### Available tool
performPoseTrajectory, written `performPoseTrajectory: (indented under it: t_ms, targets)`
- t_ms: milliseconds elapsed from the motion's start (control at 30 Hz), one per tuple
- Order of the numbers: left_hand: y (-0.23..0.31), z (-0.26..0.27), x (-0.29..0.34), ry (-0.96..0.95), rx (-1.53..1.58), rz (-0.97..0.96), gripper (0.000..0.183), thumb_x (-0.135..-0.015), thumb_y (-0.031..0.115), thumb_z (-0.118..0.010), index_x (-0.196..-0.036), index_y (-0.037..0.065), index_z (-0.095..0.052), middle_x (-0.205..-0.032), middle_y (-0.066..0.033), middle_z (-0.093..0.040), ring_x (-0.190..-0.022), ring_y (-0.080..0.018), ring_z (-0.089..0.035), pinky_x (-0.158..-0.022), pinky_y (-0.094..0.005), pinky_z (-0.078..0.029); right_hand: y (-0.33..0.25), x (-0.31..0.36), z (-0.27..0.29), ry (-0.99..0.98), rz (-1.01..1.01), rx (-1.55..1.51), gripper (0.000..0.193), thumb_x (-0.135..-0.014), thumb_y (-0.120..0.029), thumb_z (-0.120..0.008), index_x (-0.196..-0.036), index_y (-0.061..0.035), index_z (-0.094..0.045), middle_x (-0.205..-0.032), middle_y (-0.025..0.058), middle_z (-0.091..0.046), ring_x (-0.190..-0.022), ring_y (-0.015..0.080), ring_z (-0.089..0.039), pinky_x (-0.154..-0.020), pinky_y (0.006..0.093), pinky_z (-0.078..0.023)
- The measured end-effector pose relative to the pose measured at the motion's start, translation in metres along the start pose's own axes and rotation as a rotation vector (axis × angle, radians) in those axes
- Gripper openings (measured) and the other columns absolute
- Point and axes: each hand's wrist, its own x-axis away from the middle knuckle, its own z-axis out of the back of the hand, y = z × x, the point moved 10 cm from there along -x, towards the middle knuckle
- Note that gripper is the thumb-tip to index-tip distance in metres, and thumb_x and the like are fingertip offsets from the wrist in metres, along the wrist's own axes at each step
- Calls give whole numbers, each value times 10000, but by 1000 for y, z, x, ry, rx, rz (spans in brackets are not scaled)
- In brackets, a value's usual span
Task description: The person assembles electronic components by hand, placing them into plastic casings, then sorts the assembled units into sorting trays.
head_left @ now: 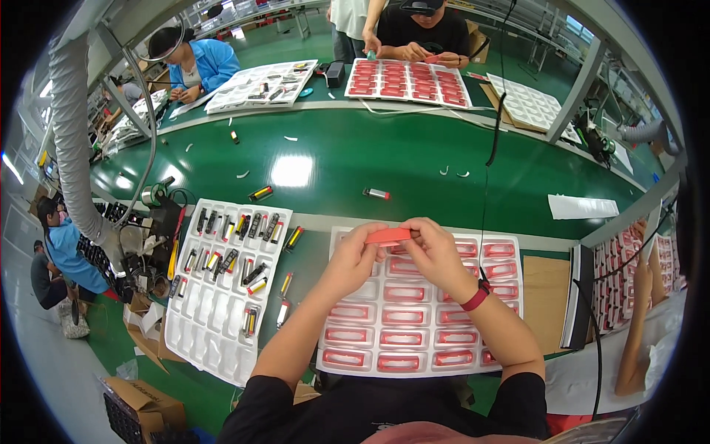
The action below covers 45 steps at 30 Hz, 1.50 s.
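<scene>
Between them, my left hand (356, 255) and my right hand (430, 248) hold a red plastic casing (388, 236) by its two ends. Both hands are closed on it, fingers pinched, above the far edge of a white moulded tray (376, 362). That tray carries rows of similar red frame-like casings (404, 294) in its pockets. My right wrist wears a dark red band. To the left, a second white tray (214, 325) holds several small battery-like cylinders with black, yellow and red parts (229, 260); some of its pockets show bare white.
Loose cylinders (294, 238) lie between the trays, and another (376, 194) on the green belt (333, 163). A thin black cord (484, 222) hangs near my right wrist. A soldering station (140, 248) stands left. Co-workers sit opposite with trays (405, 83).
</scene>
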Motion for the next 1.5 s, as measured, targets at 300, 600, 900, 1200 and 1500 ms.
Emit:
performPoseTrajectory:
  t_ms: [300, 600, 900, 1200, 1500]
  targets:
    - [30, 9, -4, 41, -428, -175, 271, -962, 47, -575, -1223, 22, -642, -1075, -184, -668, -919, -302, -681, -827, -389, -547, 31, 10, -7, 64, -153, -92, 201, -941, -58, -676, -1121, 4, -614, -938, 98, -702, -808, 183, -700, -687, 309, -557]
    - [10, 45, 40, -77, -704, -100, 164, -901, 101, -656, -1011, 61, -771, -933, -106, -655, -912, -307, -635, -809, -413, -518, 56, -76, 2, 7, 2, 369, 185, -920, -158, -697, -1041, -23, -737, -940, 136, -721, -796, 257, -686, -716, 336, -543]
    - [16, 34, 52, -83, -884, -123, 153, -869, 45, -641, -967, 58, -758, -900, -123, -660, -875, -336, -647, -775, -436, -513, 133, -92, -8, -64, -32, 755, 289, -880, -184, -727, -1116, -18, -723, -1072, 168, -685, -964, 345, -649, -904, 437, -520]
    - [16, 30, 51, -125, -788, -91, 202, -816, 41, -713, -1017, 43, -738, -946, -109, -682, -934, -300, -653, -832, -416, -527, 52, -49, -14, -165, -269, 54, 234, -902, -113, -753, -1093, 21, -730, -795, 2, -680, -686, 44, -583, -624, 222, -480]
    - [48, 40, 39, 178, -358, -298, 387, -833, 24, -782, -1211, 24, -698, -1120, -142, -722, -889, -193, -728, -792, -296, -594, -4, 0, -34, -332, -290, -249, 201, -917, -89, -740, -1068, 43, -733, -862, 40, -705, -763, 52, -630, -666, 218, -524]
